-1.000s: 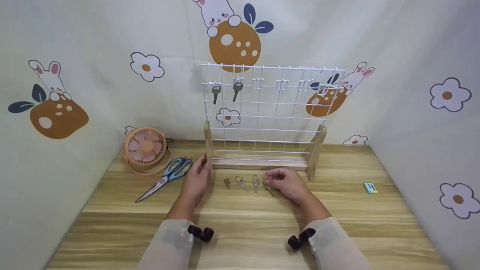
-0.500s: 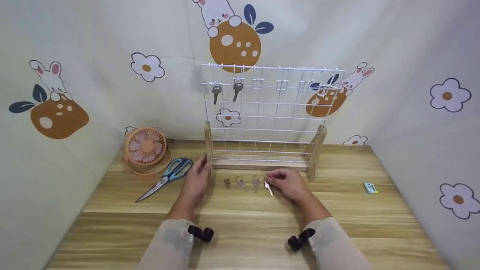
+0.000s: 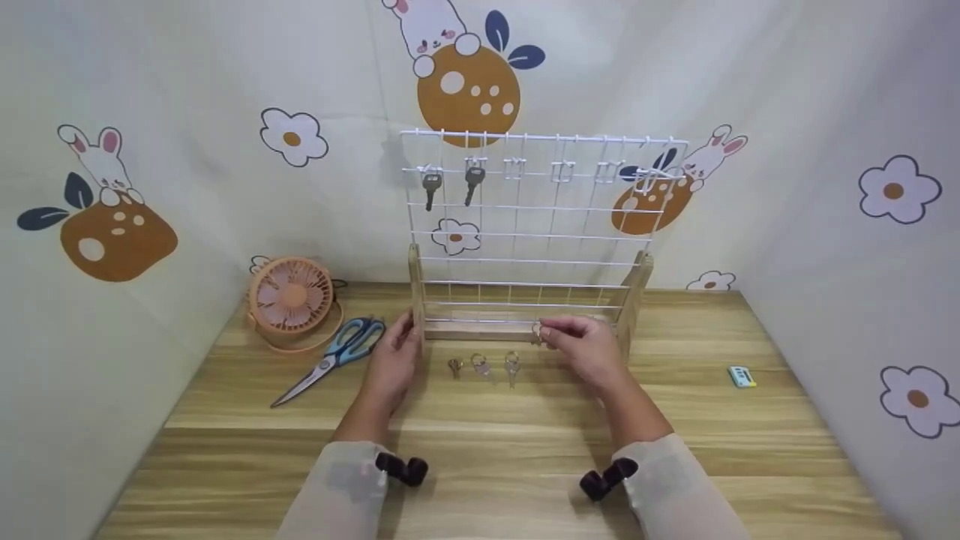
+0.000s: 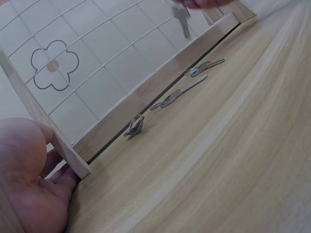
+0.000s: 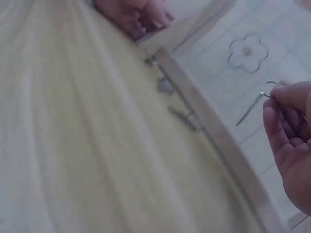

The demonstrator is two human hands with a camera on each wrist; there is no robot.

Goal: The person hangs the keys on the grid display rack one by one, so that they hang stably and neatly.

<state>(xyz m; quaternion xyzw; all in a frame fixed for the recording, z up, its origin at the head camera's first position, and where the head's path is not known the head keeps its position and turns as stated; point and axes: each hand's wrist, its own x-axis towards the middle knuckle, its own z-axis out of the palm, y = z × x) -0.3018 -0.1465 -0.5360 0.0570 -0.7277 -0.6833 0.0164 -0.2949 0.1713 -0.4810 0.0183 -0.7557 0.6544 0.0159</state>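
Observation:
In the head view my right hand (image 3: 594, 351) is raised just off the table before the rack's base. Its thumb and fingers pinch the ring of a key (image 5: 250, 110), whose blade hangs down free in the right wrist view. My left hand (image 3: 395, 356) holds the left wooden leg (image 4: 58, 138) of a white wire grid rack (image 3: 529, 261), low at the tabletop; some fingers are hidden behind the leg. Three keys with rings lie in a row before the rack: a left key (image 3: 455, 366), a middle key (image 3: 482, 366) and a right key (image 3: 512, 365).
Two keys hang on the rack's upper left hooks, a left one (image 3: 430, 190) and another key (image 3: 474, 184); several hooks continue rightward. Blue-handled scissors (image 3: 330, 360) and an orange fan (image 3: 291, 294) stand left. A small blue item (image 3: 741, 376) lies on the right.
My right hand has lifted the rightmost key off the table and moved it up and forward toward the rack's base. The left hand stays at the wooden leg.

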